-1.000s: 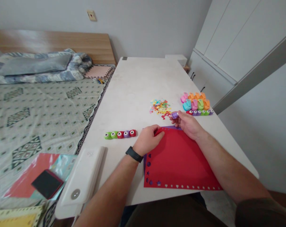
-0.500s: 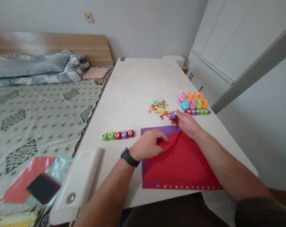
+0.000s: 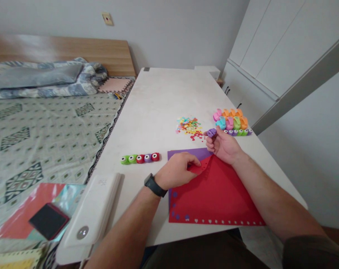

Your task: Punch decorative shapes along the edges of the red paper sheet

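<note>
Our left fingers (image 3: 195, 160) pinch the bendy red sheet (image 3: 214, 190) (edges suit holding). Our right fingers (image 3: 210, 145) hold the purple punch (image 3: 211, 133), probably light.

left hand (image 3: 180, 170) curls inward, thumb to fingers (dark band on that wrist); right hand (image 3: 224, 146) pinches, palm partly up.

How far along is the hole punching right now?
Done: holes line the near edge of the red sheet, more run up its left side, and cut-outs lie piled. In hand: the left hand lifts a corner; the right hand holds a purple punch. Left: perhaps the red sheet's right edge, though an arm hides much of it.
</note>
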The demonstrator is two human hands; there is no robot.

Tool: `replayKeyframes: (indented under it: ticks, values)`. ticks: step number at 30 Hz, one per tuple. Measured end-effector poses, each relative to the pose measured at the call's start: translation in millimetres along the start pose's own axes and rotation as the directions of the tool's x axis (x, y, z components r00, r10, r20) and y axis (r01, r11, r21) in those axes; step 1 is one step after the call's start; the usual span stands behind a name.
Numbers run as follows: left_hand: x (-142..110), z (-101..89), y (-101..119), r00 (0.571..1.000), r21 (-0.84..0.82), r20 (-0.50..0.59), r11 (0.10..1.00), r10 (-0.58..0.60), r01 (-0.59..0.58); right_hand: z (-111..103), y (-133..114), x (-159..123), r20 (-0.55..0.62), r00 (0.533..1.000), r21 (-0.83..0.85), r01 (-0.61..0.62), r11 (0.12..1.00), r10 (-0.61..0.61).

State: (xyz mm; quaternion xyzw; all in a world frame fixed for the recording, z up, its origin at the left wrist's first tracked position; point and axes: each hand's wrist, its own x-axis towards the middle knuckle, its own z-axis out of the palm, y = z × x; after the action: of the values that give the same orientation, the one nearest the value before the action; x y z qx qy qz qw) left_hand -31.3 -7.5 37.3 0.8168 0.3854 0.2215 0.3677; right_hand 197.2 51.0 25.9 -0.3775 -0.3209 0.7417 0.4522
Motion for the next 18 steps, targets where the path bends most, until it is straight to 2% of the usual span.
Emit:
replayKeyframes:
  ticks: [8,14,18]
  values:
    - [0,0.5,-1,1.0,0.008,-0.008,1.0,0.001,-0.001,-2,-2,2,-0.001,1.0,-0.024,-0.022,0.999,0.022]
    - [0,0.4,-2,1.0,0.012,-0.009,1.0,0.002,-0.002,-3,4,10,-0.055,0.997,-0.181,0.037,0.983,-0.048]
    - [0,1.2,-3,1.0,0.006,-0.011,1.0,0.006,-0.006,-3,2,20,-0.105,0.994,-0.258,0.013,0.966,-0.041]
